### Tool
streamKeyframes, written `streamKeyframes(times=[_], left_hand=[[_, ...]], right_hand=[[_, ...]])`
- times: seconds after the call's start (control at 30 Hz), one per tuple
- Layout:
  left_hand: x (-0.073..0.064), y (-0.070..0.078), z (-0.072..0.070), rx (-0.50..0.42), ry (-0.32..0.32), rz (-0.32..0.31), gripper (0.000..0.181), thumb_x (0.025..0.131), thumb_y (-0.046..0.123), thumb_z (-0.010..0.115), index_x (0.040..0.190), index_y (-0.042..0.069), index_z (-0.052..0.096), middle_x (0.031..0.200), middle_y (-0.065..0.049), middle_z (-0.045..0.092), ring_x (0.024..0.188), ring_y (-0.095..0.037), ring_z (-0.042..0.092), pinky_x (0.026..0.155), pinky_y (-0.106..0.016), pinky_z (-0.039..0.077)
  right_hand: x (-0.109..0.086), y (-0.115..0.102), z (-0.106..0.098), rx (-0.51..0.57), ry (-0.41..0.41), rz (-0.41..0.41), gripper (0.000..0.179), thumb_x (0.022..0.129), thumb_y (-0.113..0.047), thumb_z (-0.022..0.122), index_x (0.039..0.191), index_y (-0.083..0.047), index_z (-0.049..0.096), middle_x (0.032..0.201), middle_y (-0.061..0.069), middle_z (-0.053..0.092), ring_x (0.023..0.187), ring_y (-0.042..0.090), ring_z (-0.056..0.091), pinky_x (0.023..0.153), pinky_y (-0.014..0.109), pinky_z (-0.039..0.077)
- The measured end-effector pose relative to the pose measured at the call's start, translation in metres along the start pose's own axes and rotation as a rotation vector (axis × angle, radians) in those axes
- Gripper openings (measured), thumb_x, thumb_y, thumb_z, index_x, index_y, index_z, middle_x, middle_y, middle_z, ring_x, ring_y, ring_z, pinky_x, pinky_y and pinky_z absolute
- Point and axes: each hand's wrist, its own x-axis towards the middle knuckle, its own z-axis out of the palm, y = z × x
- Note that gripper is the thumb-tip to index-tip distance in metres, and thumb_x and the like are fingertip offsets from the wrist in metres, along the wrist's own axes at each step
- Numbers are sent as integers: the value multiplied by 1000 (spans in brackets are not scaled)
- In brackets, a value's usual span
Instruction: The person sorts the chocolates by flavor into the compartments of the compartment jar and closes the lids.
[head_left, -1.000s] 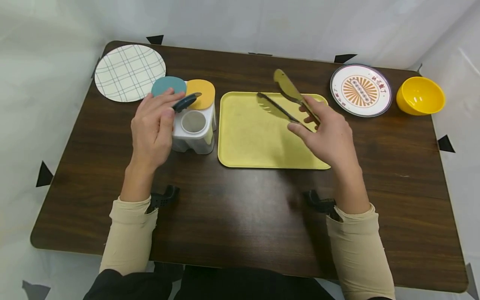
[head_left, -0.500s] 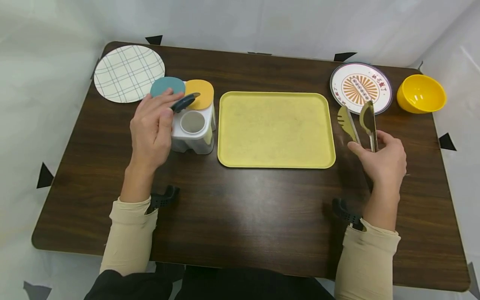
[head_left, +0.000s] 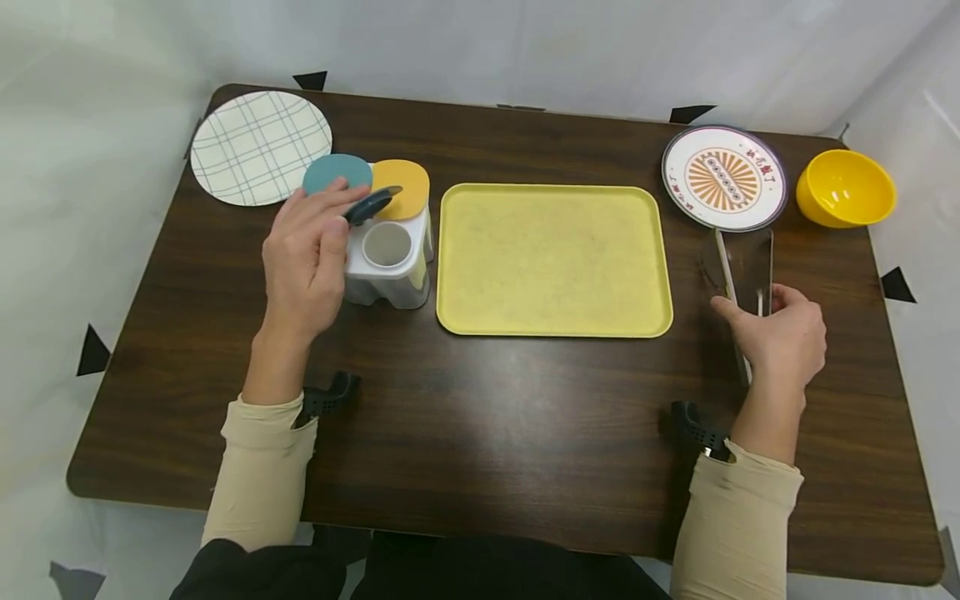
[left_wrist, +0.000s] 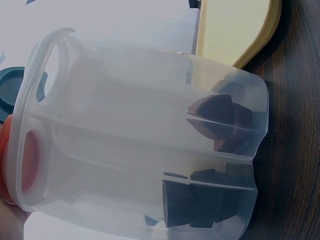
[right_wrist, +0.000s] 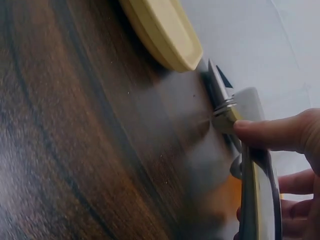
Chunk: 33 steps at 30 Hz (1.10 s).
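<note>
My left hand (head_left: 303, 258) is at a translucent container (head_left: 390, 292); thumb and fingertips pinch a tilted dark teal lid (head_left: 375, 202) beside an uncovered round opening (head_left: 387, 244). Blue (head_left: 339, 170) and yellow (head_left: 405, 187) lids cover openings behind. In the left wrist view, an orange lid (left_wrist: 6, 160) lies near the hand, and dark pieces (left_wrist: 200, 200) sit low inside the container. My right hand (head_left: 783, 337) grips metal tongs (head_left: 726, 271) to the right of the yellow tray (head_left: 555, 260), arms spread and turned edge-on. A toothed tip (right_wrist: 225, 106) shows in the right wrist view.
A checked plate (head_left: 258, 150) lies at the back left, partly behind the container. At the back right a printed plate (head_left: 723, 179) lies just beyond the tongs, with a yellow bowl (head_left: 846, 187) beside it. A white curtain (head_left: 480, 50) stands behind the dark table (head_left: 510, 433).
My right hand has carried the tongs from over the tray to its right side. Over the last half second the tongs have turned edge-on. The left hand and lid have hardly moved.
</note>
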Motion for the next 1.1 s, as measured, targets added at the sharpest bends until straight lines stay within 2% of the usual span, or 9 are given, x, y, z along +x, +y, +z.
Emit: streamKeyframes(times=[0.33, 0.6, 0.7, 0.8, 0.87, 0.97, 1.03, 1.1], left_hand=[[0, 0, 1, 10, -1, -6, 57, 101, 39, 39, 58, 6, 57, 116, -3, 71, 121, -24, 59, 111, -49, 27], [0, 0, 1, 3, 7, 2, 55, 101, 37, 40, 59, 5, 59, 116, -4, 71, 121, -25, 59, 111, -50, 27], [0, 0, 2, 1, 5, 5, 55, 101, 36, 40, 60, 5, 60, 116, -4, 71, 120, -25, 59, 111, -51, 27], [0, 0, 2, -1, 2, 5, 54, 100, 36, 40, 61, 5, 61, 116, -5, 71, 120, -25, 59, 111, -50, 26], [0, 0, 2, 4, -3, 7, 54, 100, 35, 40, 62, 4, 62, 116, -5, 71, 120, -25, 59, 111, -51, 26], [0, 0, 1, 10, -6, 8, 52, 100, 33, 39, 73, 2, 70, 116, -5, 71, 121, -25, 59, 112, -50, 26], [-1, -1, 1, 12, -9, 15, 50, 101, 32, 38, 87, 2, 75, 117, -6, 70, 121, -25, 59, 112, -50, 26], [-1, -1, 0, 6, -10, 17, 47, 100, 30, 39, 99, 3, 77, 117, -6, 70, 122, -26, 58, 112, -48, 25]], right_hand=[[-4, 0, 1, -26, 1, 3, 96, 81, -62, 65, 151, -3, 36, 144, 24, 43, 127, 43, 43, 100, 60, 34], [-3, 1, -1, -1, 11, 6, 111, 75, -70, 64, 157, -8, 21, 147, 26, 36, 129, 44, 40, 103, 63, 30], [-8, -6, -3, 66, 99, 27, 107, 75, -68, 66, 158, -16, 21, 151, 19, 31, 133, 37, 39, 106, 58, 31], [-17, -18, -1, 161, 250, 4, 91, 78, -61, 70, 154, -26, 33, 149, 7, 34, 131, 22, 43, 106, 41, 35], [-24, -28, 3, 228, 363, -86, 78, 80, -52, 73, 148, -28, 45, 141, 1, 42, 123, 14, 47, 100, 31, 37], [-36, -46, 12, 344, 466, -342, 58, 80, -37, 79, 134, -22, 62, 125, 1, 53, 109, 13, 51, 91, 25, 37], [-45, -59, 21, 423, 470, -561, 49, 79, -25, 82, 125, -15, 68, 116, 5, 58, 102, 18, 54, 88, 26, 39], [-56, -74, 32, 475, 419, -752, 45, 78, -17, 83, 120, -9, 70, 111, 10, 61, 99, 23, 56, 87, 30, 40]])
